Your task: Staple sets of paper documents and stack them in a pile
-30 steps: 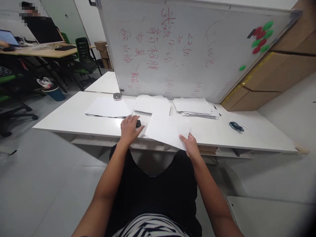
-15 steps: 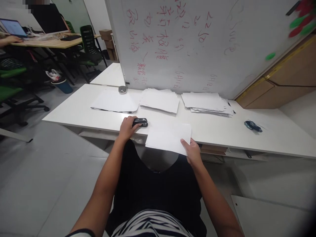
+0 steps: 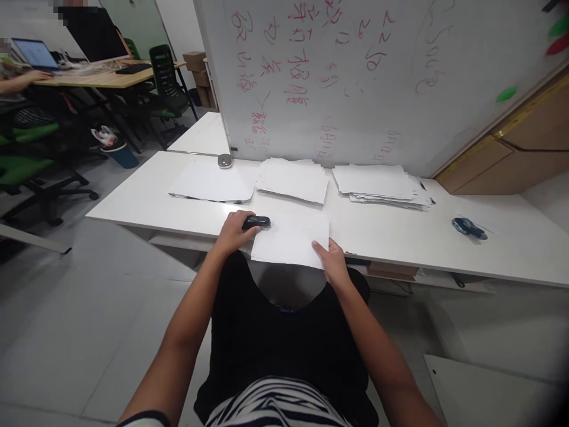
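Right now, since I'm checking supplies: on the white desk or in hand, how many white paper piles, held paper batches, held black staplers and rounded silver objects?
White paper piles lying flat: 3
White paper batch in the right hand: 1
Black stapler in the left hand: 1
Rounded silver object: 1
Total: 6

Dark-and-white striped top (image 3: 275,403); left sleeve (image 3: 144,420) dark-edged; plain black trousers (image 3: 284,344); forearms bare (image 3: 184,332).

The black stapler (image 3: 262,222) lies lengthwise, its tip pointing right. Blank white paper (image 3: 291,240) spreads nearly flat rightward from the stapler's tip; whether its corner sits inside is unclear.
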Available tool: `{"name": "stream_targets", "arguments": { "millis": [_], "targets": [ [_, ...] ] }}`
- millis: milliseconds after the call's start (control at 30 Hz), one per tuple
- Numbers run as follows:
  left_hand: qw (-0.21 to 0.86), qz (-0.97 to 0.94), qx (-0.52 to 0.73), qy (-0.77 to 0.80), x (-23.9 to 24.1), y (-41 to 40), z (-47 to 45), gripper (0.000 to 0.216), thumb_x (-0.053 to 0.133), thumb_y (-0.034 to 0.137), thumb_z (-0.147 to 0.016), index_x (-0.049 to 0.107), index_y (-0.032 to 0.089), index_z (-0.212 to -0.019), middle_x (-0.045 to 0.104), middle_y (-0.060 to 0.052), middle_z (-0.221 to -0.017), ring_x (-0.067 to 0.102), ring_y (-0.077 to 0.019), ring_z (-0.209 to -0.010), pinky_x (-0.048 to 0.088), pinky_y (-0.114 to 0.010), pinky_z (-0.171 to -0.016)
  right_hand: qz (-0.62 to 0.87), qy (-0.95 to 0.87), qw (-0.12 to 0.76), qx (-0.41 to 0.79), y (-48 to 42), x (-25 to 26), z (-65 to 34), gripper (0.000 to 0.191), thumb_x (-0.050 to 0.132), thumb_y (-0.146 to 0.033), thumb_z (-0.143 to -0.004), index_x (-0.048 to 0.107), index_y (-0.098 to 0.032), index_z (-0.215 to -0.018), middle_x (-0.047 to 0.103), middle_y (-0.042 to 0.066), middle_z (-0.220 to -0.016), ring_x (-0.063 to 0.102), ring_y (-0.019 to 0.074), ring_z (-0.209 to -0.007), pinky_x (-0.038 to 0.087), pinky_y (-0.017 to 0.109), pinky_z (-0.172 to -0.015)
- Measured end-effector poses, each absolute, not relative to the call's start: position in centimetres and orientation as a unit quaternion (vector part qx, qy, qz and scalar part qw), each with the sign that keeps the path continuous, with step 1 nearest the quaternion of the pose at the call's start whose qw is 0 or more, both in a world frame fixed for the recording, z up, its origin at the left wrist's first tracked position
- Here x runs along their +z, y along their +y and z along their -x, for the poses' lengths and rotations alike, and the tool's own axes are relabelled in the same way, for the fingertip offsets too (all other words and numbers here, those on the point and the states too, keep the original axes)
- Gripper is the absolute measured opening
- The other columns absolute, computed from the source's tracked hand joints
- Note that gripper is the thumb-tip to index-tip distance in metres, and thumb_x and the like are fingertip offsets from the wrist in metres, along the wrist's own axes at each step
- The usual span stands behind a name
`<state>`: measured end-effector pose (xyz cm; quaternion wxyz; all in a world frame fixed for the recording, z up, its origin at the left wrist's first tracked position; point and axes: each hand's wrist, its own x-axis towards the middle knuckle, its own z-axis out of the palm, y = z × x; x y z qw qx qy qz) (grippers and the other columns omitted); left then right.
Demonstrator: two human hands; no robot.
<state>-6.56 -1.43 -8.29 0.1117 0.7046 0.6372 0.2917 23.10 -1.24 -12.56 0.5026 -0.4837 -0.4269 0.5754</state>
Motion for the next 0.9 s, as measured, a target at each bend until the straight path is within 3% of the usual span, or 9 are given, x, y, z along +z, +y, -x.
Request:
{"name": "stream_targets", "arguments": {
  "millis": [133, 300, 400, 500, 700, 900],
  "targets": [
    [0.158, -0.682, 0.327, 0.635, -6.4, -1.5, 6.4, 0.04, 0.05, 0.048, -0.088, 0.059, 0.023, -0.118, 0.058, -0.006, -0.127, 0.043, -0.026, -0.125, 0.035, -0.04, -0.106, 0.492, -0.427, 0.483, 0.585, -1.1, -12.4, -23.3, 0.05, 0.074, -0.049, -0.07, 0.066, -0.017, -0.108, 0.073, 0.01, -0.106, 0.069, 0.0254, -0.091, 0.054, 0.043, -0.085],
    [0.074, -0.678, 0.364, 0.635, -3.8, 1.8, 4.3, 0.04, 0.039, 0.05, -0.094, 0.061, 0.021, -0.11, 0.061, -0.009, -0.119, 0.046, -0.0257, -0.12, 0.034, -0.042, -0.106, 0.492, -0.429, 0.477, 0.589, -1.1, -12.3, -23.5, 0.05, 0.074, -0.049, -0.07, 0.065, -0.018, -0.108, 0.073, 0.009, -0.105, 0.069, 0.026, -0.094, 0.054, 0.043, -0.086],
    [0.013, -0.68, 0.343, 0.648, -4.1, 4.8, 3.1, 0.044, 0.044, 0.053, -0.091, 0.06, 0.019, -0.113, 0.047, -0.014, -0.138, 0.023, -0.0342, -0.139, 0.021, -0.05, -0.112, 0.504, -0.436, 0.474, 0.576, -1.2, -12.3, -23.5, 0.048, 0.074, -0.049, -0.071, 0.065, -0.019, -0.107, 0.072, 0.009, -0.109, 0.067, 0.0268, -0.098, 0.053, 0.043, -0.088],
    [0.005, -0.67, 0.311, 0.673, -6.0, 7.0, 2.4, 0.051, 0.051, 0.054, -0.086, 0.054, 0.018, -0.123, 0.03, -0.016, -0.151, 0.003, -0.0399, -0.145, 0.011, -0.058, -0.113, 0.51, -0.441, 0.471, 0.569, -1.3, -12.3, -23.5, 0.047, 0.073, -0.048, -0.072, 0.065, -0.019, -0.108, 0.071, 0.009, -0.111, 0.067, 0.0272, -0.101, 0.052, 0.044, -0.091],
    [0.006, -0.692, 0.247, 0.678, -8.6, 7.9, 2.2, 0.053, 0.054, 0.033, -0.086, 0.044, 0.019, -0.136, 0.025, -0.017, -0.155, 0.0, -0.0398, -0.146, 0.003, -0.063, -0.112, 0.527, -0.436, 0.471, 0.557, -1.1, -12.1, -23.2, 0.045, 0.073, -0.048, -0.073, 0.066, -0.019, -0.106, 0.072, 0.01, -0.11, 0.066, 0.0277, -0.101, 0.052, 0.043, -0.089],
    [-0.01, -0.685, 0.249, 0.685, -7.7, 7.4, 1.8, 0.047, 0.053, 0.034, -0.087, 0.05, 0.014, -0.13, 0.032, -0.021, -0.15, 0.009, -0.0398, -0.145, 0.015, -0.06, -0.111, 0.54, -0.458, 0.454, 0.542, -1.0, -12.3, -23.3, 0.047, 0.071, -0.05, -0.074, 0.066, -0.019, -0.108, 0.072, 0.01, -0.108, 0.066, 0.0276, -0.099, 0.052, 0.041, -0.086]
  ]
}}
